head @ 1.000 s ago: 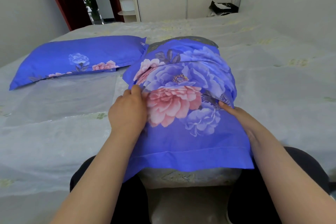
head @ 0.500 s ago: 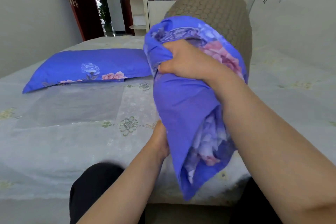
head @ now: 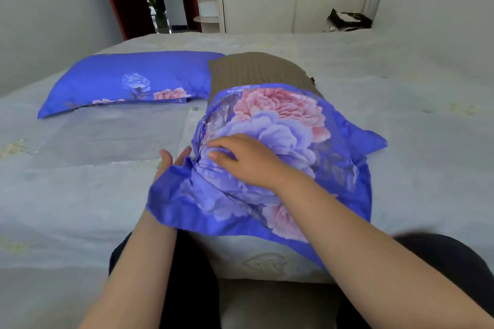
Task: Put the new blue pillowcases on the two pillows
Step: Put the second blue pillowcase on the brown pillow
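One pillow (head: 128,83) done, second pillow (head: 256,69) half-covered.
Right hand (head: 240,160) presses flat, left hand (head: 171,165) open underneath; bunched pillowcase (head: 280,147) could snag.

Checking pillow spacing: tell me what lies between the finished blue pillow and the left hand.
Only bare bedsheet between finished pillow and left hand, per the head view.

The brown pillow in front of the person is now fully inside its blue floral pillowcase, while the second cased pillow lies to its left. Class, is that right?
Not quite. The head view shows the brown pillow only partly inside the blue floral pillowcase: its far end sticks out bare. The second cased pillow does lie to its left.
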